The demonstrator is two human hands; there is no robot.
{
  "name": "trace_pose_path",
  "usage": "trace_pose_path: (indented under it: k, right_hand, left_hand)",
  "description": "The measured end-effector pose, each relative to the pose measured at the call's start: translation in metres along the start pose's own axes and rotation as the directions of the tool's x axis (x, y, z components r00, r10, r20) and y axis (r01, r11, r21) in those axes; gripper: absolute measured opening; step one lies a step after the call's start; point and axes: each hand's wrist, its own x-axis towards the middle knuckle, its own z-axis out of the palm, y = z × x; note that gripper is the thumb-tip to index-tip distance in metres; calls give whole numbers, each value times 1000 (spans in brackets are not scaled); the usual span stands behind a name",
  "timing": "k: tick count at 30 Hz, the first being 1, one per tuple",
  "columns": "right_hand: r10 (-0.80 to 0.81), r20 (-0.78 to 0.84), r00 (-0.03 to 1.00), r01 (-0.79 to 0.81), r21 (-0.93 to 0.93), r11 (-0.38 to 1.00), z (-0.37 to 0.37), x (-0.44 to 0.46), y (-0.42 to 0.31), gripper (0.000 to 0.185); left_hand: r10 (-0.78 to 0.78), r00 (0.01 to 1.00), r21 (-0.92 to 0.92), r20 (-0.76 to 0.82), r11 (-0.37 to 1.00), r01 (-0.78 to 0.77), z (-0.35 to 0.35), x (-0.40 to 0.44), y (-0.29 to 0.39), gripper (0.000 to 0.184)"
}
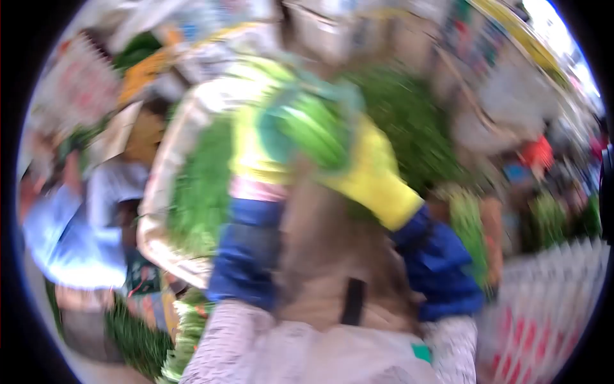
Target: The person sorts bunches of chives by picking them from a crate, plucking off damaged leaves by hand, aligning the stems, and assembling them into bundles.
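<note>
Both my hands wear yellow gloves with green palms, blurred by motion. A bunch of pale green stalks (313,131) lies between them, in front of my chest. My left hand (262,134) is wrapped round the bunch from the left side. My right hand (364,160) holds it from the right, its fingers near the top of the stalks. Left of my left hand stands a light-rimmed basket (157,185) with green leafy stalks (201,192) in it. Behind my right hand lies a large heap of darker greens (409,121).
A person in light blue (77,237) is at the left edge. White crates with red marks stand at the lower right (543,313) and upper left (83,86). More green bunches (467,224) lie right of my right arm. Plastic bags (524,96) are at the upper right.
</note>
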Motion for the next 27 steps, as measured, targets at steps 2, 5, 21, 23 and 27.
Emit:
trace_pose_path:
  k: [2, 5, 21, 23, 27]
  right_hand:
    - [-77, -78, 994, 66, -131, 989, 11, -13, 13, 86]
    - [-9, -119, 993, -25, -282, 959, 14, -25, 13, 105]
    - [617, -196, 762, -625, -473, 621, -308, -156, 2, 52]
    - [693, -259, 673, -731, -374, 571, -309, -203, 13, 59]
    - [878, -239, 416, -909, -150, 390, -296, -293, 51, 64]
  left_hand:
    - [-410, 912, -778, 26, 564, 276, -30, -4, -28, 30]
    - [-69, 936, -853, 346, 392, 344, -13, 41, -2, 20]
    - [386, 922, -858, 33, 484, -172, 375, -26, 38, 48]
    - [461, 878, -664, 129, 697, -268, 408, -62, 22, 53]
    - [-137, 162, 94, 977, 963, 251, 366, -120, 10, 57]
